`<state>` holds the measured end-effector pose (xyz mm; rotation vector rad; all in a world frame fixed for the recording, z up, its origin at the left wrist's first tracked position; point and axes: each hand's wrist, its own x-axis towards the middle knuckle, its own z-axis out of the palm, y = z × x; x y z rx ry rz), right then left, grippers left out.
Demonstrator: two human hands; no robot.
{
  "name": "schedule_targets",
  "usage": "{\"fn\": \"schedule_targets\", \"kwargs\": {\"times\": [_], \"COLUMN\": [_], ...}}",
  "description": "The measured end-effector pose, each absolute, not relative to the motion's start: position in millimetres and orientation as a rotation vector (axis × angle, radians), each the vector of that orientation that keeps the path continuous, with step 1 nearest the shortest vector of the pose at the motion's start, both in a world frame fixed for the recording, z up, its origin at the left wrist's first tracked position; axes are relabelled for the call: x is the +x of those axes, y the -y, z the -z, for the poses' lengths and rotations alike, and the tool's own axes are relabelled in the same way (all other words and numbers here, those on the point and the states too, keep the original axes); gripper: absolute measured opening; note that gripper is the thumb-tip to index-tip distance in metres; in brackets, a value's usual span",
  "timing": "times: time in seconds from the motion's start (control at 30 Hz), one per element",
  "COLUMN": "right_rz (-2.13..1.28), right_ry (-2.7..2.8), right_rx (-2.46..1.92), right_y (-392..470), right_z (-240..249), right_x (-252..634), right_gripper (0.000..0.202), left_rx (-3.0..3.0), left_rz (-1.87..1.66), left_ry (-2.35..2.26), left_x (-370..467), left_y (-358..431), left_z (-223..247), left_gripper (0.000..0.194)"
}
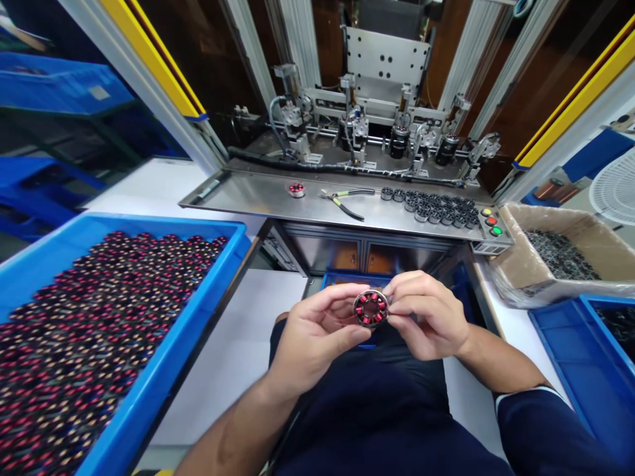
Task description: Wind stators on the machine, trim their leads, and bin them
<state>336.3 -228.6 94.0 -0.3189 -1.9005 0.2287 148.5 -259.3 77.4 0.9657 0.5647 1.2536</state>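
Note:
Between my hands, above my lap, is a round motor stator (371, 309) with red copper windings around an open centre. My left hand (317, 330) grips it from the left, thumb below and fingers along its upper side. At its right edge, the fingertips of my right hand (429, 316) are pinched together; a thin wire may be between them, but it is too small to tell. Fine red wire ends trail from the stator toward my left palm. On the metal ledge (262, 197) ahead lie another wound stator (296, 190) and cutting pliers (347, 200) with yellow-black handles.
Several dark cores (436, 206) stand in rows on the ledge beside coloured push buttons (491, 221). To the left is a blue bin (163, 370) full of wound stators. A cardboard box (536, 284) of parts and a blue crate (560, 337) are at right. Machine fixtures (399, 142) stand behind.

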Motion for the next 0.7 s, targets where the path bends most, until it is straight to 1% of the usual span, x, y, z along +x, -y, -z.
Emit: {"fn": "schedule_targets", "kwargs": {"times": [0.1,0.2,0.3,0.37,0.43,0.6,0.7], "right_rz": [-0.229,-0.331,-0.441,-0.462,-0.437,-0.332,-0.284], "right_ry": [1.899,1.879,1.819,1.809,1.849,1.997,2.029], "right_rx": [-0.295,-0.300,-0.321,-0.324,-0.317,-0.353,-0.382], "right_y": [226,224,220,218,217,220,224], "right_z": [-93,-89,-86,-87,-92,-102,-104], "right_x": [337,339,342,344,346,348,347], "right_gripper": [0.015,0.022,0.038,0.044,0.039,0.013,0.005], "left_rx": [1.033,1.054,1.059,1.057,1.050,1.031,0.992], "left_rz": [-1.338,-1.378,-1.385,-1.391,-1.393,-1.377,-1.357], "left_ry": [-0.600,-0.632,-0.647,-0.654,-0.665,-0.675,-0.655], "left_x": [149,149,149,149,149,150,148], "left_y": [263,265,265,264,264,265,266], "left_z": [-83,-86,-87,-87,-87,-85,-79], "left_gripper": [0.038,0.039,0.038,0.038,0.037,0.035,0.038]}}
